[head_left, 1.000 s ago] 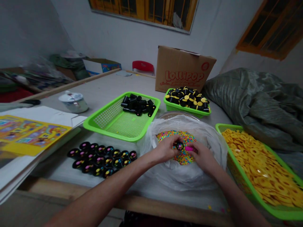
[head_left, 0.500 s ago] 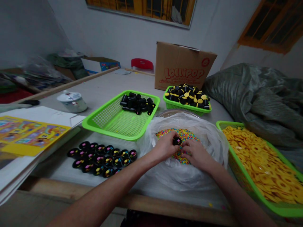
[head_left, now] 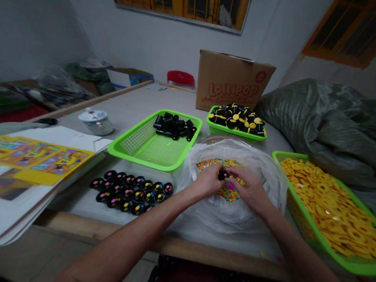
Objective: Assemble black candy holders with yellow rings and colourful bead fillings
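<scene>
So here's the setup: the left hand (head_left: 208, 181) and right hand (head_left: 249, 189) are right up against each other over a clear plastic bag (head_left: 264, 211), and the grip is pressed together on a small black cap (head_left: 223, 175). The left hand's fingers pinch one side and the right hand's fingertips press in from the other, so the cap sits between them, just above the multicolored candy beads (head_left: 229, 192). The bag lines a round bowl (head_left: 225, 140), and the whole thing sits near the front edge of the surface (head_left: 132, 102), toward the right.

To the left, rows of black caps with colored candy tops (head_left: 131, 192) sit directly on the surface. Behind those is a bright green basket (head_left: 138, 147) with a small pile of plain black tubes (head_left: 173, 126) at its far end. A smaller green basket (head_left: 235, 133) behind the bag is heaped with black-and-yellow pieces (head_left: 236, 117), and a green basket (head_left: 305, 231) at the right edge is full of yellow rings (head_left: 326, 199).

Toward the back sits a cardboard box printed "Lollipop" (head_left: 232, 82), with a gray-green tarp bundle (head_left: 317, 125) beside it. A tub with a white lid (head_left: 96, 122) and a stack of yellow printed sheets (head_left: 44, 156) are on the left side.
</scene>
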Motion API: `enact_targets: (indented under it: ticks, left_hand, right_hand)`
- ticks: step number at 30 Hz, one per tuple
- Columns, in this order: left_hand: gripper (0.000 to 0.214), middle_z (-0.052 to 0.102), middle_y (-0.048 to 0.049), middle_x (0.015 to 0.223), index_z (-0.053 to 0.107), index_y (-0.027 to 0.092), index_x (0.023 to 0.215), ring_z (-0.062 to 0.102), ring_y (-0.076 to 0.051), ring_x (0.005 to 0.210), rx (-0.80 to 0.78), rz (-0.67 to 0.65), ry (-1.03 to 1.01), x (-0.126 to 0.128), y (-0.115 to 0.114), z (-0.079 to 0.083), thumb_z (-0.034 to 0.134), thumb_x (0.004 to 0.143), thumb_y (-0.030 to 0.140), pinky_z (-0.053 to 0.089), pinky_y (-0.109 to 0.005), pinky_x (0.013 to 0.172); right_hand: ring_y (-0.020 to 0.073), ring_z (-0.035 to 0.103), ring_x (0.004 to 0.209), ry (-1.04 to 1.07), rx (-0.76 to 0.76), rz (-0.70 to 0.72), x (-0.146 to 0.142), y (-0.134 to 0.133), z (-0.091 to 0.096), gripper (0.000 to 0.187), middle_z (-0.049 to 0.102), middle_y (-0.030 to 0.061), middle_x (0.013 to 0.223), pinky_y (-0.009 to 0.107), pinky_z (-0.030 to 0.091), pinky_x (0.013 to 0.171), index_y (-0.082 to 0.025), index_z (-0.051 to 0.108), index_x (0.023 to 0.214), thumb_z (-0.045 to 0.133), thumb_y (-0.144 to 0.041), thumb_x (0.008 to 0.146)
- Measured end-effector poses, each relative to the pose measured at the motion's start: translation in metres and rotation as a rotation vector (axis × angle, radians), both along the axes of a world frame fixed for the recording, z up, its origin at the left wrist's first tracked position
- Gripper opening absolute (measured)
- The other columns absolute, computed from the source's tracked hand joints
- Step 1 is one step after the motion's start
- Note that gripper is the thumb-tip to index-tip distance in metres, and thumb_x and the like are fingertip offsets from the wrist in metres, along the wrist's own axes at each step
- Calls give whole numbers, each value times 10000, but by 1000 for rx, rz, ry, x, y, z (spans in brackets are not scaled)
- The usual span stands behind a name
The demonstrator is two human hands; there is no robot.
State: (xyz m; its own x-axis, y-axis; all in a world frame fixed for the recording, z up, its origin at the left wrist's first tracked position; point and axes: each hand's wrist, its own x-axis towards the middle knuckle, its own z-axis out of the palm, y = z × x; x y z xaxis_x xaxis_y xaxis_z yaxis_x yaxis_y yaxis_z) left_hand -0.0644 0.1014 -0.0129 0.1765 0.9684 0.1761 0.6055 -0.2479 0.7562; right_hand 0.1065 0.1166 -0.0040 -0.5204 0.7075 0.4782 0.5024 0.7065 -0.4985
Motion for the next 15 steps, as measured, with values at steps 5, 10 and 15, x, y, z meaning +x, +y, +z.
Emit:
enact_targets:
  ticks: [5, 10, 15]
  left_hand:
    - [240, 673, -36, 899, 602, 161, 938, 631, -195, 849, 19, 23, -219, 3, -15, 10, 638, 702, 177, 506, -297, 767]
    - [343, 665, -64, 1010, 594, 146, 1065, 633, -162, 888, 184, 32, -383, -31, -70, 40, 660, 738, 223, 521, -267, 828]
    - [310, 639, -63, 1042, 609, 179, 1047, 617, -171, 928, 270, 589, -250, -114, -159, 47, 665, 747, 230, 534, -294, 813]
  right_hand:
    - [244, 631, 985, -143, -31, -9, 27, 6, -24, 296, 694, 76, 1027, 463, 488, 909, -215, 660, 1014, 420, -258, 846]
    - [308, 654, 960, -357, -108, 144, 44, 36, -71, 336, 704, 78, 1037, 491, 536, 848, -250, 707, 973, 456, -373, 786]
    - [354, 638, 980, -399, -125, 76, 55, 46, -104, 409, 705, 86, 1019, 531, 502, 896, -297, 724, 951, 401, -506, 810]
